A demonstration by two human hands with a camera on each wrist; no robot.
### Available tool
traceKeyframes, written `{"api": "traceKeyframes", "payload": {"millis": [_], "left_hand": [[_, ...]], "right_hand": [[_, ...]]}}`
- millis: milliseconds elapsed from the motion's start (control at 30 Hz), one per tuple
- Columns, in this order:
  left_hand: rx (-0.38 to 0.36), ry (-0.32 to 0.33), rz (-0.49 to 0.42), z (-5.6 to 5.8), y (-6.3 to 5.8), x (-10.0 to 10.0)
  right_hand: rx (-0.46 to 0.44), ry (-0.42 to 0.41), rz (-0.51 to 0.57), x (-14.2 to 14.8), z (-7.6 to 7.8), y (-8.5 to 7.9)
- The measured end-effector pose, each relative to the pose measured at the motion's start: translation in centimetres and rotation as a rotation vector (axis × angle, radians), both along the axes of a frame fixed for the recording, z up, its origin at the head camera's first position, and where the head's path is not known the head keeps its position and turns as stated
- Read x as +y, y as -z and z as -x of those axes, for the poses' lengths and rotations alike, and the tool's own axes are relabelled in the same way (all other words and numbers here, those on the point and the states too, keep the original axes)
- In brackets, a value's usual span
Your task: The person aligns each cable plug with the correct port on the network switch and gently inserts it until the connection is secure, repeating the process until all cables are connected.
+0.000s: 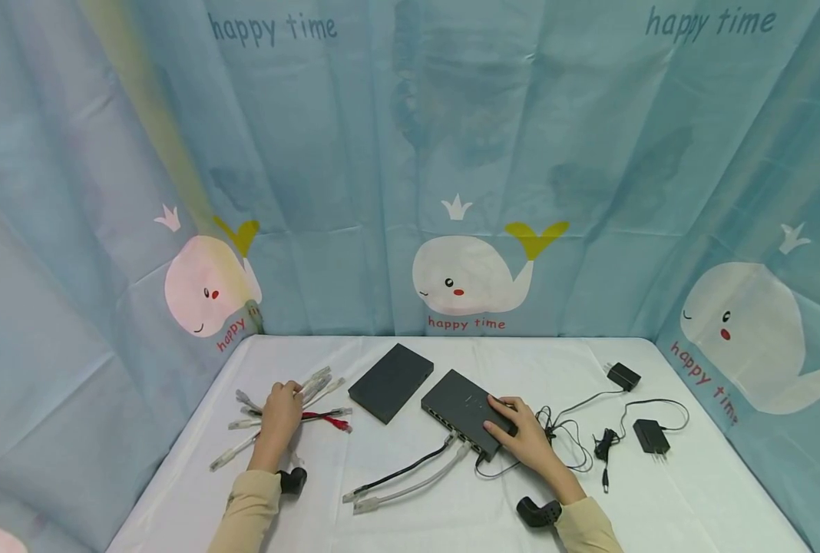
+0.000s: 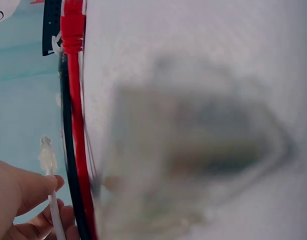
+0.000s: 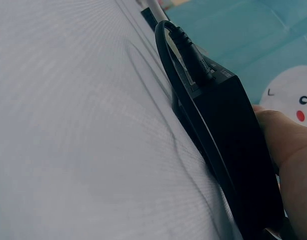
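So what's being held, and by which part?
Left hand pinches a white cable just behind its plug. Right hand rests on the switch's top, near one end.

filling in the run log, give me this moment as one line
left hand: pinches white cable | right hand: rests on network switch | plugged in: black cable, gray cable, power lead | black box: apart from switch

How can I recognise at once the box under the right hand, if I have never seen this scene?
In front of the whale curtain is a white table. Near its middle, look for the dark box with the right hand on it. Unlike the other dark box to its left, this one has a black cable and a grey cable plugged into its near edge.
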State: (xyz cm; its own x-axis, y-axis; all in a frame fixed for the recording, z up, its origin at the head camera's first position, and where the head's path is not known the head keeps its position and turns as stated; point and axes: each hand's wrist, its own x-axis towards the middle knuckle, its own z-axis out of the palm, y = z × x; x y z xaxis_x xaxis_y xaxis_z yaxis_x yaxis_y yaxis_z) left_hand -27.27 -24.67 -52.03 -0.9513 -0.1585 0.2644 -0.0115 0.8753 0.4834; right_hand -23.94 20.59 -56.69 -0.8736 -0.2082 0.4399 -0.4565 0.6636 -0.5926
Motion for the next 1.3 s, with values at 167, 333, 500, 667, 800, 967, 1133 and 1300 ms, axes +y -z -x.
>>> {"api": "traceKeyframes", "payload": {"millis": [167, 333, 500, 667, 800, 967, 1133, 1300], "left_hand": [[0.04, 0.018, -0.039, -0.3, -0.4, 0.3], [0.028, 0.025, -0.071, -0.8, -0.8, 0.8], [0.004, 0.018, -0.09, -1.3, -1.0, 1.4], [-0.017, 0.033, -0.11, -1.8, -1.3, 2.5], [-0.011, 0.052, -0.126, -2.0, -1.3, 3.3], [0.029, 0.101, -0.151, -2.5, -1.6, 4.5], [0.003, 0.167, -0.201, -3.0, -1.7, 5.6], [-0.055, 0.208, -0.29, -3.3, -1.5, 6.9]], "right_hand": [[0.049, 0.013, -0.016, 0.0, 0.0, 0.1], [0.041, 0.014, -0.01, 0.0, 0.0, 0.1], [0.025, 0.013, -0.011, 0.0, -0.1, 0.1], [0.021, 0.016, -0.015, 0.0, 0.0, 0.2], [0.022, 0.014, -0.019, 0.1, 0.1, 0.3], [0.025, 0.012, -0.027, 0.2, 0.1, 0.2], [0.003, 0.016, -0.014, 0.1, 0.1, 0.1], [-0.016, 0.011, -0.008, 0.0, 0.0, -0.1]]}}
